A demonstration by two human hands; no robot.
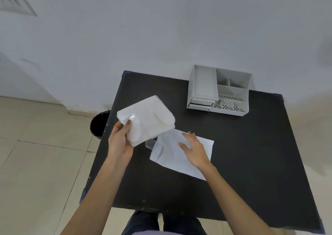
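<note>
- The white packet is gripped by the curled fingers of the left hand and held above the desk, likely for handling
- The white sheet, just right of them, is pressed flat under the right hand, fingers straight, seemingly to steady it

A glossy clear plastic wrap is seen on the soft white tissue pack gripped by the left hand, matt white paper under the right hand, and a matt black tabletop beneath both.
</note>
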